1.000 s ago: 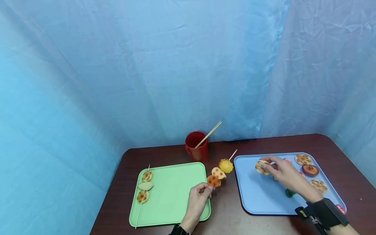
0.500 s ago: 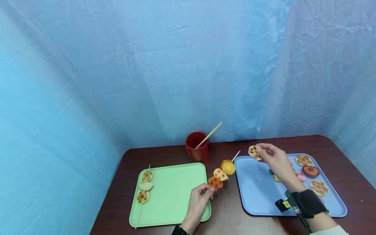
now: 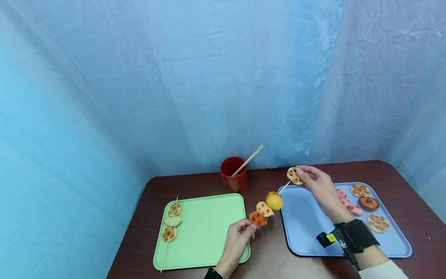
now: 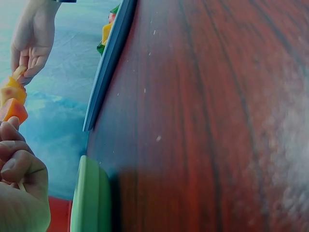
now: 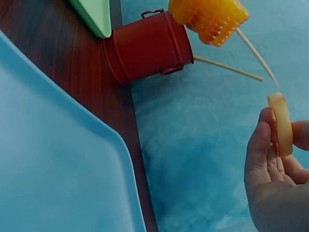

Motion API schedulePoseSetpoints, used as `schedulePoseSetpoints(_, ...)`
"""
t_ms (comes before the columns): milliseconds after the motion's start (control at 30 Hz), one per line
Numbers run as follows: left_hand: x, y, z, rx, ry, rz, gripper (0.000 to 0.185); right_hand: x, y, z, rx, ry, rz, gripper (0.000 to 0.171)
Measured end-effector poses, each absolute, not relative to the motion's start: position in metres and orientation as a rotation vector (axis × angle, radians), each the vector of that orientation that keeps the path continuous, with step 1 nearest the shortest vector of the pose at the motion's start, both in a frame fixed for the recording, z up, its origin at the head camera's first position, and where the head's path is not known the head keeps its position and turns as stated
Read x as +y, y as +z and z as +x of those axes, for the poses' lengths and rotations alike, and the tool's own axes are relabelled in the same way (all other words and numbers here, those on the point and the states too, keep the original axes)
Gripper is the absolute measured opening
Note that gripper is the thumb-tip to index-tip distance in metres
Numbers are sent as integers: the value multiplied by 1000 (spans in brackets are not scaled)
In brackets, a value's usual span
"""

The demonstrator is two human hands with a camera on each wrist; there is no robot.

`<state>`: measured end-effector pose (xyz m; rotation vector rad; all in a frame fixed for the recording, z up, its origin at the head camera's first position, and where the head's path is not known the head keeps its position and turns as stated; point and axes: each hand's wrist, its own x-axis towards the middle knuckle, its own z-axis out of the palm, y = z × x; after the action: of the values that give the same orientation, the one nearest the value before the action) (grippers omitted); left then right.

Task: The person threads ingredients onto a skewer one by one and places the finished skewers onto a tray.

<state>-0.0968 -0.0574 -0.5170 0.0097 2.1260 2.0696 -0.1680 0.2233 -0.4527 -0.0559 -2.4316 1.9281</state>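
My left hand holds a wooden skewer near its lower end, just below an orange-brown spotted piece. Farther up the stick sit a pale spotted piece and a yellow corn chunk. The skewer slants up to the right, beside the green tray. Between thumb and fingers, my right hand pinches a lotus root slice at the bare pointed tip. In the right wrist view the slice is edge-on, its rim very close to the tip; I cannot tell whether they touch.
The green tray carries a loaded skewer. On the blue tray lie lotus root slices, a brown round piece and pink pieces. A red bucket with thin sticks stands behind, near the blue curtain.
My right hand has lifted the lotus root slice off the blue tray and carried it up and left to the skewer tip. The left hand's skewer has shifted slightly right.
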Motion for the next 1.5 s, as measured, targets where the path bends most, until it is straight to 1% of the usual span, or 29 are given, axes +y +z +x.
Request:
schedulePoseSetpoints(167,-58,-517,-97,2133,2070,9,21,220,-449,-168,-2474,1908,-40,66)
schedulePoseSetpoints(400,-58,-518,-96,2123,2082,31,22,218,-446,-167,-2517,1825,12,60)
schedulePoseSetpoints(500,-58,-519,-96,2126,2080,34,22,216,-445,-166,-2539,1794,8,61)
schedulePoseSetpoints(800,-56,-518,-93,2118,2076,20,20,214,-444,-164,-2493,1810,11,58)
schedulePoseSetpoints(1067,-54,-518,-93,2099,2098,-32,22,207,-444,-166,-2460,1833,-36,59)
schedulePoseSetpoints(1500,-57,-520,-92,2089,2147,-27,21,196,-443,-168,-2466,1819,-32,60)
